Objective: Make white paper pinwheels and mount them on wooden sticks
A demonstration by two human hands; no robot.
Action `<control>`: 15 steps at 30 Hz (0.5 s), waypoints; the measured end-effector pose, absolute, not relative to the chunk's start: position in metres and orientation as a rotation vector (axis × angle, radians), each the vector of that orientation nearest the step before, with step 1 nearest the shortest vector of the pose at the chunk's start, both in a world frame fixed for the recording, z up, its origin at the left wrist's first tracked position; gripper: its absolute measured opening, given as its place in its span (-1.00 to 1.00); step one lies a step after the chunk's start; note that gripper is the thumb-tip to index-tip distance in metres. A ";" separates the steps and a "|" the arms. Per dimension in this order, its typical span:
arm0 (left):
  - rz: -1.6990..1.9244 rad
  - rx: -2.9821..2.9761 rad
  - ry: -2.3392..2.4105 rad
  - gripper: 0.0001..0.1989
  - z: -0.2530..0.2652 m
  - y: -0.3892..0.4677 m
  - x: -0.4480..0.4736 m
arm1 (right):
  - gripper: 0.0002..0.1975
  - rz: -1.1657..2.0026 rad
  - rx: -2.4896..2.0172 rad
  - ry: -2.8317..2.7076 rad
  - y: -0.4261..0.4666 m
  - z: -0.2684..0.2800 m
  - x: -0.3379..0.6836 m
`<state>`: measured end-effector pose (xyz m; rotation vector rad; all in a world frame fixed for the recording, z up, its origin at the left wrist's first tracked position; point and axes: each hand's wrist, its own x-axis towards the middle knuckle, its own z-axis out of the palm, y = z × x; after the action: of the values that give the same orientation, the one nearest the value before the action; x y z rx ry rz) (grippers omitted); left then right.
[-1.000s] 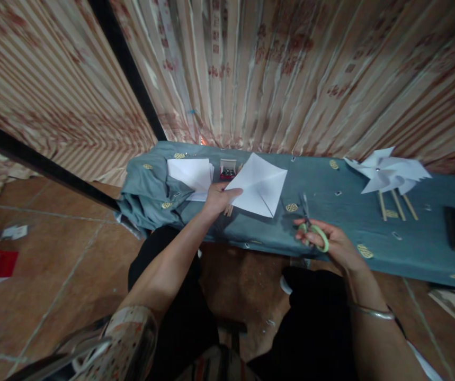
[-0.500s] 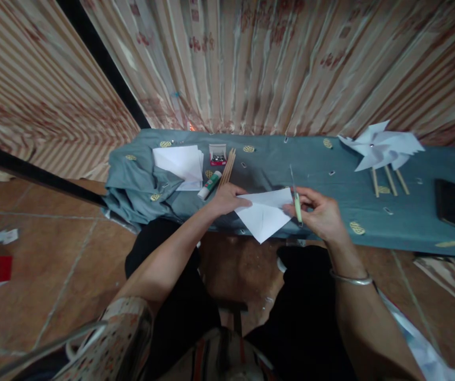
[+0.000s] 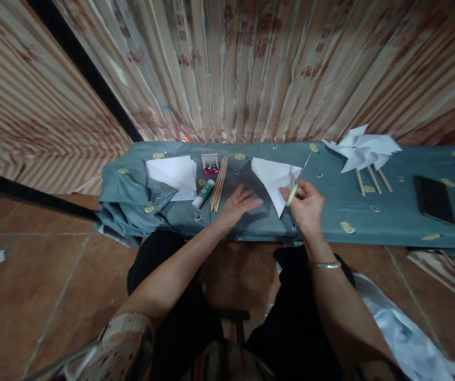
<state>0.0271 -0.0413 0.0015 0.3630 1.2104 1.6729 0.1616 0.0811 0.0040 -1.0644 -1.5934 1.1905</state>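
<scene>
My right hand [image 3: 308, 203] is closed around scissors [image 3: 293, 191] with a light green handle, seen nearly edge-on, blades pointing up and away. Its fingertips also touch a white sheet of paper [image 3: 271, 177], whose corner points towards me. To the left of this paper, my left hand [image 3: 243, 203] is open over the cloth, fingers apart and holding nothing. Thin wooden sticks [image 3: 219, 185] lie just beyond its wrist side, beside a glue stick [image 3: 203, 194] with a green label.
A grey-green cloth [image 3: 330, 211] covers the long table. White paper sheets [image 3: 171, 172] and a small red box [image 3: 210, 165] of metal pieces lie at left. White paper pinwheels [image 3: 366, 151] on sticks and a black phone [image 3: 434, 199] are at right. A curtain [image 3: 227, 79] hangs behind.
My left hand has let go of the paper and opened. The paper has turned and shifted away from me. The scissors in my right hand now lean to the right. The view has shifted slightly.
</scene>
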 end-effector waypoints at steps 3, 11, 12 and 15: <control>1.675 0.354 1.165 -0.11 0.001 -0.035 0.041 | -0.49 1.238 -1.034 -1.578 0.074 0.003 0.150; 1.830 0.341 1.260 -0.76 -0.002 -0.022 0.033 | -0.49 1.400 -0.968 -1.478 0.068 0.002 0.135; 1.833 0.342 1.282 -0.78 -0.003 -0.021 0.032 | -0.49 1.416 -0.961 -1.468 0.069 0.002 0.136; 1.861 0.323 1.316 -0.76 -0.005 -0.020 0.030 | -0.50 1.467 -0.935 -1.449 0.070 0.002 0.139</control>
<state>0.0301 -0.0201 -0.0046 0.3225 1.3159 1.8605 0.1389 0.0698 0.0023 -0.9354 -1.4493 1.4674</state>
